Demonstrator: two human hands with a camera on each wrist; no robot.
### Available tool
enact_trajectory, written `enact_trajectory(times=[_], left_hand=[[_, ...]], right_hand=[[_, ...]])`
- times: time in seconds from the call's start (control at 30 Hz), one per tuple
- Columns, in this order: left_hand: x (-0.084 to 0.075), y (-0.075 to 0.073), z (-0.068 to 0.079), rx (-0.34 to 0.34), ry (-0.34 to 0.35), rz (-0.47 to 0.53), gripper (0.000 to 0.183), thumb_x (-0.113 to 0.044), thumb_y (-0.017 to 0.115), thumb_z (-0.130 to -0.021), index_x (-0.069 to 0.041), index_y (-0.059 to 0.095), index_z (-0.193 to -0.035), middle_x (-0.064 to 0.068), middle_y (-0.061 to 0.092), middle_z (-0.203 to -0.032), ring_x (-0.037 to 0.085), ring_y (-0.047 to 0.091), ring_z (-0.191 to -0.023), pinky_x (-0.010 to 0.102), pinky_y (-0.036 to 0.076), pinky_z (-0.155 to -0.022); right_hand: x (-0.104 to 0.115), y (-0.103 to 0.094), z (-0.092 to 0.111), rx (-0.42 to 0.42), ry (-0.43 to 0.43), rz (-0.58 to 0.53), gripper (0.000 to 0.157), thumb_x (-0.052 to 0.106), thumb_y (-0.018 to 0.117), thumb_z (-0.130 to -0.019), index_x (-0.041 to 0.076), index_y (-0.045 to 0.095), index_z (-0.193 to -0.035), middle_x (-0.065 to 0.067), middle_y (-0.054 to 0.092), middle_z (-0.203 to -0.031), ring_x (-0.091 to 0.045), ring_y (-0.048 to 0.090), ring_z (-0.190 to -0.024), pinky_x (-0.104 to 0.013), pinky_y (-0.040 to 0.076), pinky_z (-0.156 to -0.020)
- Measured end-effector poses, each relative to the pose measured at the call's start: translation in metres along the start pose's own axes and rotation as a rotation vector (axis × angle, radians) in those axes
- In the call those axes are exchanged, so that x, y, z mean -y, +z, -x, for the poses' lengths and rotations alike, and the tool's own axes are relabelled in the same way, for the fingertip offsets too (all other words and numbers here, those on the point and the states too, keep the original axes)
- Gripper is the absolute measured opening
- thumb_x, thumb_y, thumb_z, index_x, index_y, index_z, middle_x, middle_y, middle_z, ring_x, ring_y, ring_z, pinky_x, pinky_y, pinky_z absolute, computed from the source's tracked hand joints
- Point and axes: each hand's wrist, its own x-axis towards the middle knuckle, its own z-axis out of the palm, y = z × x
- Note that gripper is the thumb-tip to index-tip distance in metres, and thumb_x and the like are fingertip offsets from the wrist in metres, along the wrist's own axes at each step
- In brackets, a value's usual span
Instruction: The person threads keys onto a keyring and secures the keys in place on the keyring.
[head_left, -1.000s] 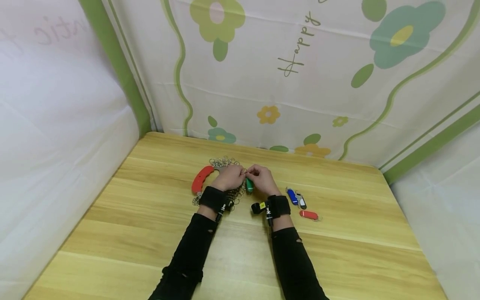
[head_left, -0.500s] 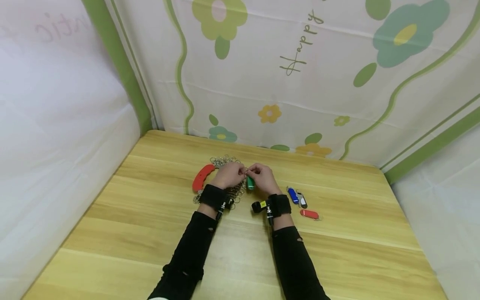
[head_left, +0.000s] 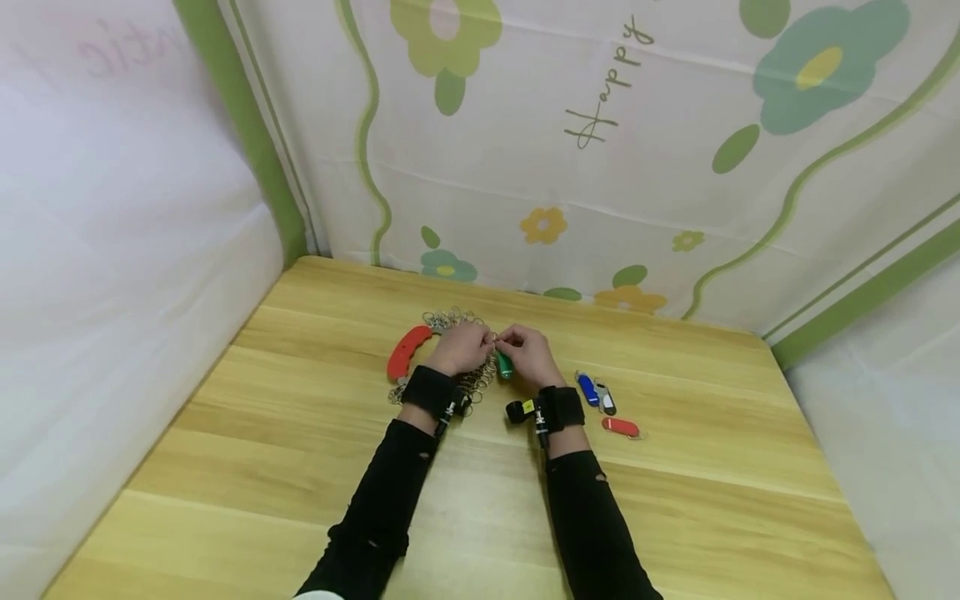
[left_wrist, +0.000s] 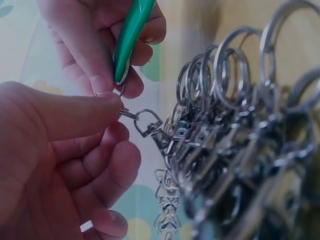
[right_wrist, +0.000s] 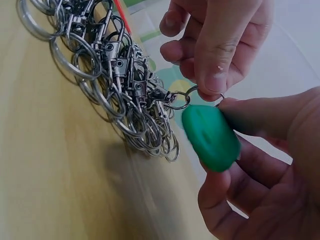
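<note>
3 tags (head_left: 619, 427) lie nearby; right fingers (right_wrist: 265, 115) grip 1 green tag (right_wrist: 212, 140), left fingers (left_wrist: 82, 115) 1 ring (right_wrist: 188, 90).

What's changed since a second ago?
Very little. The green tag has tipped slightly, its lower end toward the right; the head view's small overall shift is the camera's. No new grip or release shows: the left hand still pinches the ring, the right hand the green tag. The red handle, blue tag and red tag stayed put.

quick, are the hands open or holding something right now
Left hand: closed, pinching a metal ring.
Right hand: closed, holding the green tag.
</note>
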Motion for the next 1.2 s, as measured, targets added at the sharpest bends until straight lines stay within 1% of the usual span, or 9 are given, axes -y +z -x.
enact_trajectory(times=[0.17,0.37,0.6,0.7,0.77,0.9,1.0,1.07,1.2], left_hand=[[0.0007,-0.0036,-0.0018,-0.019,0.009,0.006,0.023,-0.014,0.053,-0.095,-0.010,0.053,-0.073,0.001,0.040,-0.062,0.016,0.040,-0.055,0.029,0.033,-0.058],[0.0023,-0.0028,-0.0009,-0.018,0.013,0.013,0.014,-0.015,0.058,-0.094,-0.013,0.057,-0.080,0.001,0.051,-0.072,0.017,0.048,-0.064,0.029,0.037,-0.062],[0.0031,-0.0014,0.0006,-0.023,0.004,0.032,0.017,-0.019,0.056,-0.096,-0.011,0.059,-0.081,0.003,0.056,-0.076,0.019,0.051,-0.067,0.032,0.041,-0.066],[0.0026,-0.0022,0.0023,-0.027,0.013,0.027,0.018,-0.017,0.056,-0.096,-0.010,0.058,-0.080,0.003,0.054,-0.074,0.019,0.050,-0.066,0.033,0.041,-0.066],[0.0020,-0.0032,0.0036,-0.043,0.028,0.011,0.019,-0.015,0.056,-0.096,-0.010,0.056,-0.077,0.003,0.051,-0.071,0.018,0.048,-0.063,0.032,0.040,-0.063],[0.0005,-0.0045,0.0044,-0.044,0.019,-0.010,0.021,-0.015,0.056,-0.096,-0.010,0.055,-0.075,0.003,0.050,-0.070,0.018,0.047,-0.062,0.032,0.038,-0.062],[-0.0008,-0.0044,0.0033,-0.027,-0.009,-0.024,0.021,-0.017,0.057,-0.096,-0.011,0.056,-0.076,0.003,0.050,-0.070,0.018,0.047,-0.062,0.031,0.038,-0.062],[-0.0018,-0.0047,0.0033,-0.028,-0.017,-0.028,0.021,-0.017,0.057,-0.096,-0.011,0.057,-0.076,0.003,0.051,-0.069,0.018,0.047,-0.061,0.030,0.037,-0.061],[-0.0019,-0.0044,0.0039,-0.043,-0.023,-0.010,0.019,-0.017,0.057,-0.096,-0.011,0.061,-0.079,0.002,0.053,-0.071,0.015,0.047,-0.060,0.028,0.036,-0.059]], right_hand=[[0.0044,-0.0007,-0.0021,-0.015,0.005,0.000,0.007,0.017,0.061,-0.094,0.012,0.067,-0.094,-0.003,0.065,-0.086,-0.019,0.059,-0.080,-0.036,0.046,-0.074],[0.0051,-0.0007,-0.0015,-0.029,0.038,-0.016,0.009,0.019,0.061,-0.094,0.012,0.067,-0.094,-0.004,0.064,-0.083,-0.020,0.058,-0.075,-0.034,0.045,-0.070],[0.0027,0.0002,-0.0005,-0.031,0.012,-0.023,0.009,0.019,0.062,-0.094,0.013,0.068,-0.094,-0.003,0.065,-0.083,-0.020,0.059,-0.077,-0.036,0.046,-0.072],[0.0024,0.0004,0.0000,-0.024,0.005,-0.018,0.009,0.018,0.061,-0.094,0.012,0.068,-0.094,-0.003,0.065,-0.084,-0.019,0.060,-0.077,-0.036,0.047,-0.073],[0.0028,0.0003,-0.0003,-0.017,0.000,-0.003,0.008,0.018,0.061,-0.094,0.012,0.068,-0.094,-0.003,0.066,-0.086,-0.019,0.060,-0.078,-0.036,0.047,-0.073],[0.0044,-0.0001,-0.0007,-0.003,-0.012,0.027,0.008,0.017,0.062,-0.094,0.013,0.068,-0.094,-0.001,0.066,-0.089,-0.018,0.060,-0.081,-0.035,0.048,-0.074],[0.0057,-0.0004,-0.0004,0.003,-0.024,0.036,0.007,0.016,0.062,-0.093,0.013,0.069,-0.093,-0.001,0.066,-0.090,-0.017,0.061,-0.083,-0.036,0.048,-0.074],[0.0062,-0.0002,-0.0002,0.006,-0.030,0.035,0.007,0.016,0.062,-0.093,0.014,0.069,-0.093,-0.001,0.066,-0.090,-0.018,0.061,-0.083,-0.036,0.048,-0.074],[0.0048,0.0011,-0.0001,0.014,-0.029,0.039,0.008,0.017,0.062,-0.094,0.014,0.069,-0.094,-0.001,0.067,-0.091,-0.017,0.061,-0.082,-0.035,0.049,-0.072]])
